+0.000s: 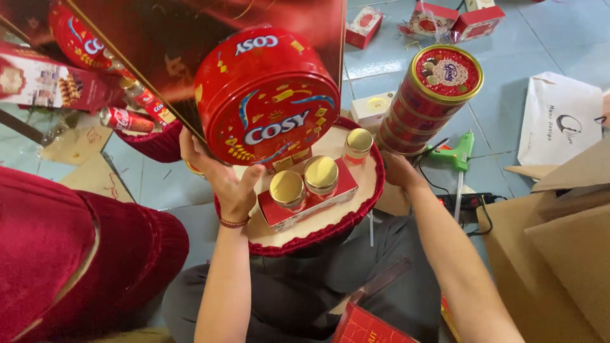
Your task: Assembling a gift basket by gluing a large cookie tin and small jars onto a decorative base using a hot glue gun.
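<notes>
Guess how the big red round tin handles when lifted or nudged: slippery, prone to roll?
The big red round tin looks glossy, so probably slippery. It stands on edge against the left hand, so it may roll if released. Rigid, likely metal.
</notes>
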